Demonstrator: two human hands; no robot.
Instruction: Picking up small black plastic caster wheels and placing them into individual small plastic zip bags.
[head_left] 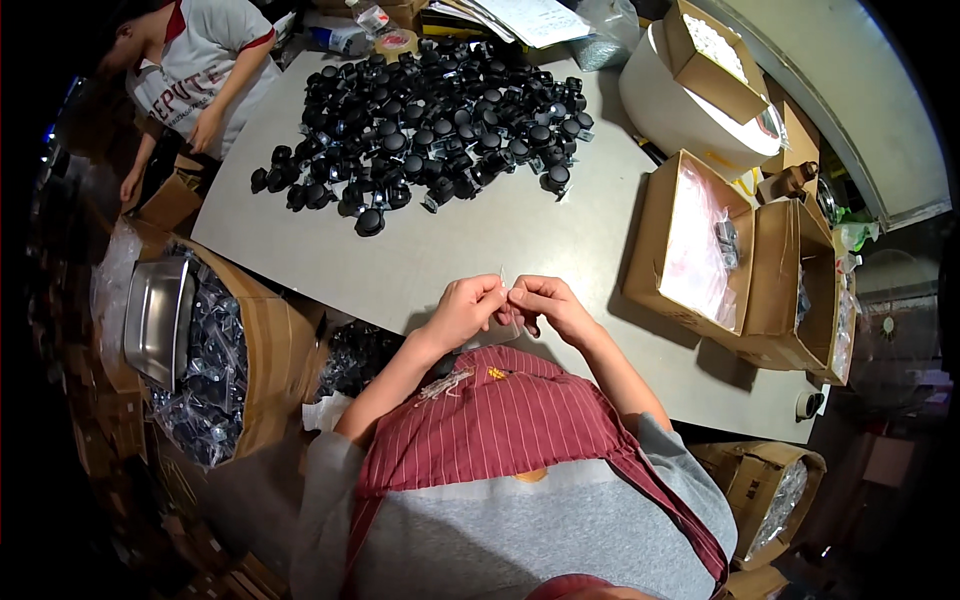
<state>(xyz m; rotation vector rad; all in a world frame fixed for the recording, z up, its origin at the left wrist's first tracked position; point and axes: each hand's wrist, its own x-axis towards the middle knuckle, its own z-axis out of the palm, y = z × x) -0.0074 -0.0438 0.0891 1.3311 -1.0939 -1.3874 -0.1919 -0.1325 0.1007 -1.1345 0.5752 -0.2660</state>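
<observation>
Close in front of my red striped apron, my left hand (462,312) and my right hand (552,302) meet over the near edge of the table. Both are closed, thumbs and fingertips pinching a small clear plastic bag (490,337). A thin tip of the bag sticks up between the fingers, and its lower part hangs under them. Whether anything is inside it I cannot tell. Beyond my hands lies a big heap of black casters (430,130) with shiny metal fittings. One caster (369,222) lies at the heap's near edge.
On the table's right stand cardboard boxes (650,262) with clear bags, near a white tub (645,85) carrying another carton (690,60). Lower left, a large carton (270,365) holds bagged black parts and a metal tray (160,310). Another person (205,75) works at far left.
</observation>
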